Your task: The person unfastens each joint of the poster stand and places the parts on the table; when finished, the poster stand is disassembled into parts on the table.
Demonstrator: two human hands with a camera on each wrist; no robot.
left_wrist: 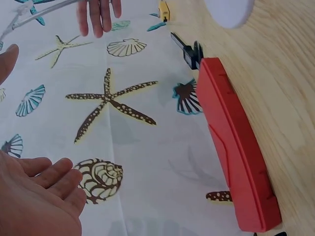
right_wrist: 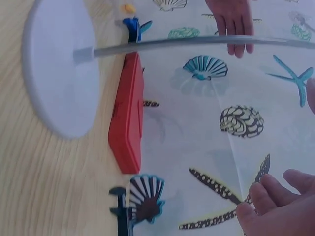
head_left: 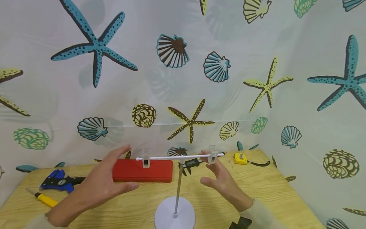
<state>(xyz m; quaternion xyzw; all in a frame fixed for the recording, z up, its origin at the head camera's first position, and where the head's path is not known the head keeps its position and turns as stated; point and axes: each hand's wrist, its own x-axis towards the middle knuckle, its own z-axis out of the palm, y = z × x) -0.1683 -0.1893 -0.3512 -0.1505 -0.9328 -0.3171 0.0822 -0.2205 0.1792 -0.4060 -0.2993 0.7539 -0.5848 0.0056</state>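
Grasping nothing: we're having the left hand (head_left: 100, 178) and the right hand (head_left: 221, 183) both spread, thumbs well away from fingers. The right one is overlapping the crossbar's (head_left: 168, 157) right end in the head view; contact, we can't tell. Between them the white stand (head_left: 179, 184) is standing on the surface (head_left: 257, 190), with the left clip (head_left: 146, 163) and right clip (head_left: 212, 159) sitting near the bar ends. Main risk we're judging: a knock at one end twisting or tipping it, because the pole is looking thin and the bar sits high. Toppling backward, it could be striking the red case (head_left: 143, 171) or caliper (head_left: 192, 163) along the surface's back edge.
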